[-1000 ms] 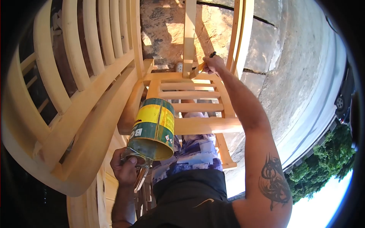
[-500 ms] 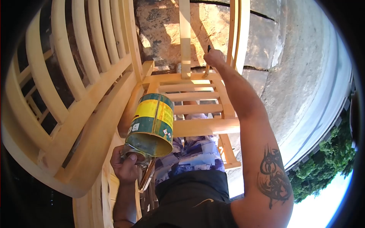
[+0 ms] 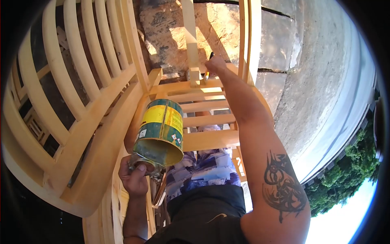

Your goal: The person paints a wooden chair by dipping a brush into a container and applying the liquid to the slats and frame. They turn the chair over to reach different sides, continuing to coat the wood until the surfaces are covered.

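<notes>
In my left hand [image 3: 135, 175] is a green and yellow metal can [image 3: 161, 122], held by a tape-wrapped grip at its rim. Its open mouth faces me. My right hand [image 3: 216, 66] reaches far forward, fingers closed around a paintbrush [image 3: 206, 76] with a black handle end. The brush's lower end is right at the far rail of the slatted wooden frame [image 3: 211, 139], near the foot of an upright post [image 3: 189, 36]. Most of the brush is hidden by the hand.
Curved wooden slats [image 3: 57, 81] of a large piece stand close on my left. A tall wooden post [image 3: 248, 40] rises beside my right forearm. Beyond lie rough sunlit ground [image 3: 174, 53] and a paved strip [image 3: 325, 81], with green trees [image 3: 345, 166] at the far right.
My right hand with the paintbrush has moved left along the far rail, closer to the upright post. The view has shifted slightly; my left hand still holds the can.
</notes>
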A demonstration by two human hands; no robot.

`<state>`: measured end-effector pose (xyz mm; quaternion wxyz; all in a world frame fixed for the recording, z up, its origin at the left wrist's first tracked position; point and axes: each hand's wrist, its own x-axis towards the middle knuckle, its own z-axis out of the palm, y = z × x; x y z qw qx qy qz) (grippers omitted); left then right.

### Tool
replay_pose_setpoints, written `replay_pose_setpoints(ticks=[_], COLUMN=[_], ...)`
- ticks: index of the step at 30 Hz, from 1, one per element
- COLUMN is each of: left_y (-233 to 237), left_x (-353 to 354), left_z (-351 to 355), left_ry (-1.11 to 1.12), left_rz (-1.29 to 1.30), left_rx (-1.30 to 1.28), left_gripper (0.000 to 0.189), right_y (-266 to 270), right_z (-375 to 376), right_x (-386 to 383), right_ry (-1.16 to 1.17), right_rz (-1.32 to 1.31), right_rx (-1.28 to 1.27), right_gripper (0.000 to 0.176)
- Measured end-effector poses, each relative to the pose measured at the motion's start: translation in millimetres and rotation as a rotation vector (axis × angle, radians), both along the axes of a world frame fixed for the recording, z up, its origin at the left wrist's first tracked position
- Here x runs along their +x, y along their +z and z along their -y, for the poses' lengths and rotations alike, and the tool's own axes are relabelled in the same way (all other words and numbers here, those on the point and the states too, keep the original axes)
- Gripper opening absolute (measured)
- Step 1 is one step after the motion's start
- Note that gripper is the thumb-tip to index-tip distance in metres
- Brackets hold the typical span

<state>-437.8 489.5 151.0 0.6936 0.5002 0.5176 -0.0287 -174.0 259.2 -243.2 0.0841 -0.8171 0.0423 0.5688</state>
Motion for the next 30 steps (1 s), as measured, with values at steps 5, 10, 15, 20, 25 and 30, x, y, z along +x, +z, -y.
replay_pose_setpoints(ticks=[5, 10, 15, 20, 25, 30], left_y=[-1, -4, -7, -2, -12, -35], left_x=[-6, -1, -2, 8, 27, 38], left_z=[-3, 4, 2, 7, 10, 19], left_ry=[-0.032, 0.022, 0.0, 0.014, 0.034, 0.097], left_rz=[0.001, -0.025, 0.012, -0.051, -0.057, 0.009], left_rx=[-0.007, -0.006, -0.023, -0.018, -0.015, -0.093], left_gripper=[0.03, 0.029, 0.031, 0.031, 0.03, 0.032], right_y=[10, -22, -23, 22, 171, 333], right_z=[-7, 10, -2, 2, 9, 4], right_x=[7, -16, -1, 26, 54, 38], right_ry=[0.07, -0.03, 0.102, 0.2, -0.248, -0.727], right_rz=[-0.032, 0.265, -0.032, 0.217, 0.714, 0.536], right_rx=[0.049, -0.045, 0.034, -0.117, 0.455, 1.082], right_gripper=[0.033, 0.034, 0.038, 0.036, 0.021, 0.016])
